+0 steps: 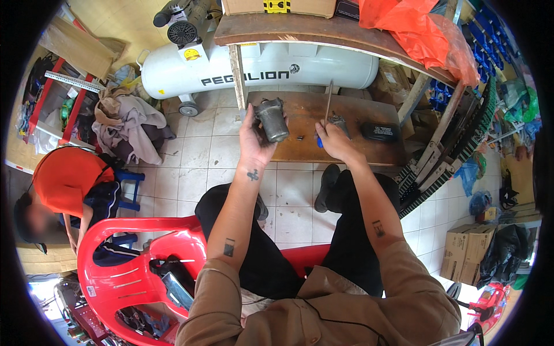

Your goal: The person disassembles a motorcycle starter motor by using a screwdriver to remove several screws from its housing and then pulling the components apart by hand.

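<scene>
Tabletop [306, 109] partly behind grey canister [273, 123]

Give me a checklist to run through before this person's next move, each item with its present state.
1. Metal part held by the left hand: ok.
2. Blue-handled tool held by the right hand: ok, shaft pointing up.
3. Tool clear of the metal part: ok, there is a gap between them.
4. Metal part resting on the bench: not ok, it is hand-held.
5. Tool's tip shape suitable: cannot tell, too small.
</scene>
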`<state>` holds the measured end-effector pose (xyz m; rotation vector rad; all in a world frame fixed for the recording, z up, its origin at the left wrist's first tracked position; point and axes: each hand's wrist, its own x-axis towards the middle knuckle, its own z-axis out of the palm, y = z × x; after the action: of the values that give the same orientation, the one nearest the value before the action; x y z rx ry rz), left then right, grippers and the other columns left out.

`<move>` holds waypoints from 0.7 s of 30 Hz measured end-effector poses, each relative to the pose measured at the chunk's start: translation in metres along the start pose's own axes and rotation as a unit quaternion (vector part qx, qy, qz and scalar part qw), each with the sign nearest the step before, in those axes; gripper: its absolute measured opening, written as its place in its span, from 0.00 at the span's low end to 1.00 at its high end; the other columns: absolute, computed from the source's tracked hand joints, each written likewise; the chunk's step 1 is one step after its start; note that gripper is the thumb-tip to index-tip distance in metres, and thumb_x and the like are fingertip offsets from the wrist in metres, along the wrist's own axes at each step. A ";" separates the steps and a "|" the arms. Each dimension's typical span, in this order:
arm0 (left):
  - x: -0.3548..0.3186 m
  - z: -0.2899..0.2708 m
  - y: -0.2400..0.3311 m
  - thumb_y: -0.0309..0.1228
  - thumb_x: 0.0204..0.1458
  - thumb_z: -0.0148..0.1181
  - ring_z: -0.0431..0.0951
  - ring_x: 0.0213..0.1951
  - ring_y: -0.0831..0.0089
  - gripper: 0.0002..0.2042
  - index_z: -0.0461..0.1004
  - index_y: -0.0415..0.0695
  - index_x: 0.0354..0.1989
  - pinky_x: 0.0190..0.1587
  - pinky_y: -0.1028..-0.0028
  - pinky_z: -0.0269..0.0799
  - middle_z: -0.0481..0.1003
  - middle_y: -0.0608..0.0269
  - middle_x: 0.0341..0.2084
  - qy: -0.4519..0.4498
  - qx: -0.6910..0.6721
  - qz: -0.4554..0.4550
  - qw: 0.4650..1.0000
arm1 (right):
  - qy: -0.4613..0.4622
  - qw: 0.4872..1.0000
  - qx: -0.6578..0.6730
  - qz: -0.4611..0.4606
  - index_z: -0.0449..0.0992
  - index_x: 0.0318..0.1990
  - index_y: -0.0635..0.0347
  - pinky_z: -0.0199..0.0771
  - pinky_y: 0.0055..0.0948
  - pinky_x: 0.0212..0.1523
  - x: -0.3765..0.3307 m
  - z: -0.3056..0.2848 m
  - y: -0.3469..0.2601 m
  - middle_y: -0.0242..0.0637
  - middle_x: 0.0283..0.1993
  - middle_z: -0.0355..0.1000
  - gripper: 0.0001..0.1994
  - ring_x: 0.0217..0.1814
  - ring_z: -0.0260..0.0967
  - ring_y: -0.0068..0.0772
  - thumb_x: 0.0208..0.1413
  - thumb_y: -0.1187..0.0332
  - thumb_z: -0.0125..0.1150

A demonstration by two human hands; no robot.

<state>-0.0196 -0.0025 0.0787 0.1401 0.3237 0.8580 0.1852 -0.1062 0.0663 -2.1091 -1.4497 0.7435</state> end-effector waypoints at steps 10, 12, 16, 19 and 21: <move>0.003 -0.012 -0.002 0.58 0.67 0.37 0.72 0.57 0.45 0.33 0.62 0.38 0.63 0.62 0.53 0.70 0.71 0.46 0.55 0.010 -0.029 -0.016 0.999 | -0.107 0.929 0.352 0.045 0.67 0.36 0.58 0.67 0.26 0.20 -0.018 -0.004 -0.033 0.29 0.21 0.59 0.27 0.17 0.57 0.20 0.73 0.43 0.33; 0.004 -0.009 -0.004 0.56 0.68 0.37 0.71 0.58 0.44 0.32 0.63 0.37 0.63 0.63 0.52 0.69 0.70 0.45 0.56 -0.013 -0.027 -0.022 0.999 | -0.134 0.921 0.364 0.012 0.66 0.35 0.59 0.67 0.26 0.20 -0.017 -0.002 -0.025 0.28 0.19 0.57 0.28 0.16 0.56 0.20 0.72 0.43 0.33; 0.000 0.003 -0.003 0.51 0.67 0.44 0.71 0.59 0.45 0.28 0.65 0.37 0.62 0.64 0.49 0.67 0.70 0.43 0.56 -0.005 0.012 -0.013 1.000 | -0.133 0.917 0.374 -0.028 0.66 0.32 0.58 0.65 0.25 0.19 -0.016 0.002 -0.022 0.27 0.17 0.55 0.28 0.14 0.54 0.20 0.72 0.42 0.34; 0.000 0.000 0.004 0.51 0.63 0.54 0.73 0.56 0.51 0.27 0.69 0.39 0.58 0.62 0.50 0.69 0.72 0.46 0.52 0.041 0.051 -0.005 0.998 | -0.160 0.906 0.391 -0.017 0.66 0.31 0.58 0.64 0.25 0.19 -0.017 -0.005 -0.028 0.26 0.15 0.54 0.27 0.14 0.52 0.19 0.72 0.43 0.36; 0.003 -0.001 0.003 0.52 0.58 0.61 0.75 0.52 0.56 0.26 0.71 0.42 0.52 0.60 0.52 0.71 0.74 0.51 0.48 0.086 0.059 -0.006 0.995 | -0.182 0.889 0.420 -0.019 0.66 0.30 0.57 0.63 0.25 0.18 -0.016 -0.007 -0.026 0.26 0.15 0.53 0.27 0.14 0.52 0.19 0.72 0.43 0.37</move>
<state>-0.0207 0.0019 0.0775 0.1743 0.5366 0.8413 0.1678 -0.1129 0.0912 -1.3027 -1.0268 1.4843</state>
